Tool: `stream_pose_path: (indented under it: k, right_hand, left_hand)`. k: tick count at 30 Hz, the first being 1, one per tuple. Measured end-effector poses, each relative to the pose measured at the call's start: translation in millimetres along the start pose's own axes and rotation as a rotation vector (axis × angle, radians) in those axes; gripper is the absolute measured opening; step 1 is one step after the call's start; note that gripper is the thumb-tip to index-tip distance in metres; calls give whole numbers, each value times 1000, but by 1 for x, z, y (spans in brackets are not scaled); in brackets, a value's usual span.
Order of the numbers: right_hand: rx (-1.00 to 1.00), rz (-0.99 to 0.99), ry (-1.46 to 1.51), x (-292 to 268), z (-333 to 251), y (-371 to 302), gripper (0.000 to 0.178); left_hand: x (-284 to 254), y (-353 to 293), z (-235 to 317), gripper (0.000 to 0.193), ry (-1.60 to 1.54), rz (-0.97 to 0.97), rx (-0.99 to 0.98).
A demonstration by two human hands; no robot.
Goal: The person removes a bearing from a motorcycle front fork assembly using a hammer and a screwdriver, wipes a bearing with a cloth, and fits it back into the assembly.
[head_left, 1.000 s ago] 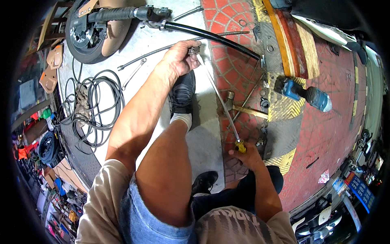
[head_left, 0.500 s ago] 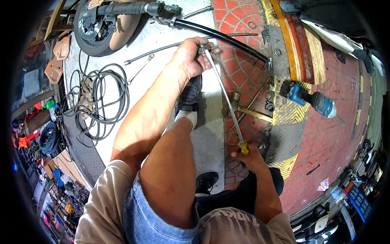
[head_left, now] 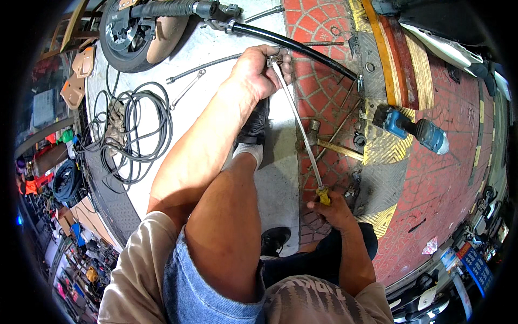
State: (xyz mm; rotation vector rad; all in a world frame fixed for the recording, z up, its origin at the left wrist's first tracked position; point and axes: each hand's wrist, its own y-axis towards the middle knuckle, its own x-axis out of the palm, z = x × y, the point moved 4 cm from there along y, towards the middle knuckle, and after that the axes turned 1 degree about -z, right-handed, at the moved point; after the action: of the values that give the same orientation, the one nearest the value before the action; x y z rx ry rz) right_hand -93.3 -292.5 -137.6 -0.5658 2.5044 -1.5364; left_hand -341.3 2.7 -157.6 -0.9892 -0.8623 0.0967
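My right hand (head_left: pixel 333 209) is closed around the yellow handle of a long screwdriver (head_left: pixel 298 120). Its steel shank slants up and to the left to my left hand (head_left: pixel 263 71). There the tip meets a small brownish metal part (head_left: pixel 274 58), which my left fingers grip from below; its exact kind is too small to make out. Just beyond that hand a black tube (head_left: pixel 294 47) runs from a clamp toward the red paving. A thin dark cable (head_left: pixel 208 68) lies behind my left hand, and a wrench (head_left: pixel 186 89) rests on the pale floor left of it.
A scooter wheel (head_left: pixel 127 38) lies at the far left, above a coiled black hose (head_left: pixel 137 135). Right of the screwdriver are a hammer (head_left: pixel 339 149), a blue cordless power tool (head_left: pixel 413 129) and a yellow-and-grey metal ramp (head_left: pixel 384 178). Wooden boards (head_left: pixel 396 65) lie beyond.
My left hand and the small metal part have shifted very slightly upward. The screwdriver stays against the part, and my right hand keeps its hold on the handle.
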Motion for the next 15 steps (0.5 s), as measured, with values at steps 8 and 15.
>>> stream_pose_path:
  k: [8,15]
  right_hand:
    - [38,-74,178,9,-6,2,34]
    - [46,-41,165,14,-6,5,30]
  left_hand:
    - [5,-4,1,15,20,-53,83]
    - [10,-10,3,15,96,-77,173]
